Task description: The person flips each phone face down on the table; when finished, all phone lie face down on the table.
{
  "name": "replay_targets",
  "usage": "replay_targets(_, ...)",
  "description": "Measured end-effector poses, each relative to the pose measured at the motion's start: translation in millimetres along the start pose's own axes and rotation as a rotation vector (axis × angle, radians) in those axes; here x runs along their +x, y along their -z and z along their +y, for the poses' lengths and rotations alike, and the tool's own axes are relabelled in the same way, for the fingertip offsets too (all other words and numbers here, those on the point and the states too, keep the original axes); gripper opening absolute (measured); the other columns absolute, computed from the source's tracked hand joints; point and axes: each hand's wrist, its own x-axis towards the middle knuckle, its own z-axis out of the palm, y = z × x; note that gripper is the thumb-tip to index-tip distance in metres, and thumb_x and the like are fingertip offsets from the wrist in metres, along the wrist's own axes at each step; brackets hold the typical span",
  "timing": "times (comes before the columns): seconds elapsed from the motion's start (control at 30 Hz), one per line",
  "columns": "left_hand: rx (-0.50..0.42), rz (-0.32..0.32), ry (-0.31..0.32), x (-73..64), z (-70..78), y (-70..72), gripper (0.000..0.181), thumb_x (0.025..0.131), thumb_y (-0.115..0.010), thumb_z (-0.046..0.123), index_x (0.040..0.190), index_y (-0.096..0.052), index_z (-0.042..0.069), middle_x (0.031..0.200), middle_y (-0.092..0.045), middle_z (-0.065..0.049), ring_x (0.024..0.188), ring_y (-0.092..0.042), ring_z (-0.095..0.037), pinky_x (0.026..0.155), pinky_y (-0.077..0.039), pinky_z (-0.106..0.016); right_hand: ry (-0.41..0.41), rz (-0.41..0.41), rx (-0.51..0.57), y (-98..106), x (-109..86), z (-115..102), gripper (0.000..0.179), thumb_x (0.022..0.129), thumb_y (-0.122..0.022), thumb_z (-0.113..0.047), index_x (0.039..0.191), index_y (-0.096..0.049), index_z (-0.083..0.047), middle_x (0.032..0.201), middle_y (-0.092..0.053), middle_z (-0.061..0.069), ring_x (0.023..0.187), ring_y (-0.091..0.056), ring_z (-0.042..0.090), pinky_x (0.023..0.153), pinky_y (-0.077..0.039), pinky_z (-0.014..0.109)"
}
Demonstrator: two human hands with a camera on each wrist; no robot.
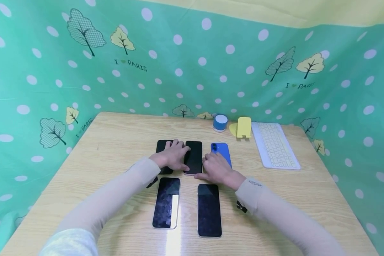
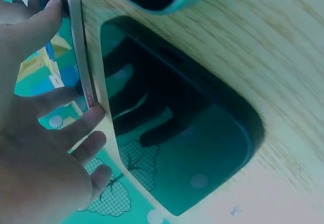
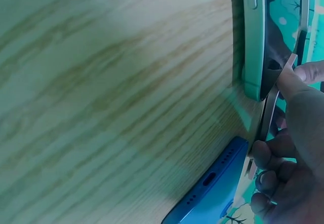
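Observation:
A dark-screened smartphone (image 1: pixel 195 156) with a pinkish frame lies face up between my two hands. My left hand (image 1: pixel 172 155) reaches over a black phone (image 1: pixel 161 146) and touches the pink phone's left side with thumb and forefinger, fingers spread. At its lower right, my right hand (image 1: pixel 217 169) holds the phone's corner, the thumb along the bottom edge and the curled fingers by the right side. Partly beneath that hand lies a blue phone (image 1: pixel 223 149), back up. In the left wrist view, the black phone (image 2: pixel 177 127) sits apart from my fingertips (image 2: pixel 96 116).
Two more phones, a left one (image 1: pixel 164 199) and a right one (image 1: pixel 209 213), lie screen up nearer me. Behind stand a blue-and-white round container (image 1: pixel 220 122) and a yellow phone stand (image 1: pixel 244 127). A white keyboard (image 1: pixel 276 145) lies at the right; patterned cloth (image 1: pixel 192 78) hangs behind the table.

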Motion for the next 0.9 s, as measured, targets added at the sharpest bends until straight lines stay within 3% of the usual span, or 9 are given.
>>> replay_targets(0.17,0.008,-0.003,-0.002,-1.0,-1.3,-1.1,0.087,0.09,-0.075,0.057,0.158,-0.042,0.016,0.154,-0.047,-0.014,0.145,-0.035,-0.035,0.118,-0.029,-0.055,0.007,0.005,-0.027,-0.2,-0.3,1.0,0.074,0.093,-0.061,-0.071,0.107,-0.076,0.0,0.114,-0.074,0.015,0.106,-0.066,0.03,0.1,-0.052,0.049)
replay_targets(0.37,0.006,0.002,-0.014,-1.9,-4.6,-2.3,0.086,0.088,-0.076,0.058,0.157,-0.043,0.017,0.155,-0.047,-0.014,0.147,-0.035,-0.035,0.119,-0.029,-0.055,0.022,-0.021,-0.053,-1.1,0.1,0.5,0.081,0.094,-0.057,-0.072,0.121,-0.073,0.002,0.121,-0.072,0.015,0.114,-0.065,0.031,0.102,-0.05,0.049)
replay_targets(0.67,0.009,0.029,-0.02,-0.7,-5.6,0.2,0.087,0.085,-0.079,0.059,0.154,-0.048,0.017,0.154,-0.05,-0.012,0.15,-0.034,-0.036,0.12,-0.028,-0.057,0.069,0.028,-0.126,-4.6,1.1,5.0,0.08,0.097,-0.052,-0.073,0.118,-0.075,0.0,0.117,-0.073,0.013,0.106,-0.064,0.029,0.088,-0.042,0.043)
replay_targets(0.9,0.01,0.064,-0.025,3.0,-8.1,-1.6,0.088,0.083,-0.082,0.058,0.153,-0.05,0.016,0.154,-0.051,-0.014,0.149,-0.034,-0.038,0.119,-0.027,-0.06,0.043,0.053,-0.021,-9.8,1.8,5.9,0.073,0.097,-0.056,-0.068,0.116,-0.073,0.0,0.111,-0.071,0.012,0.102,-0.061,0.027,0.084,-0.035,0.043)
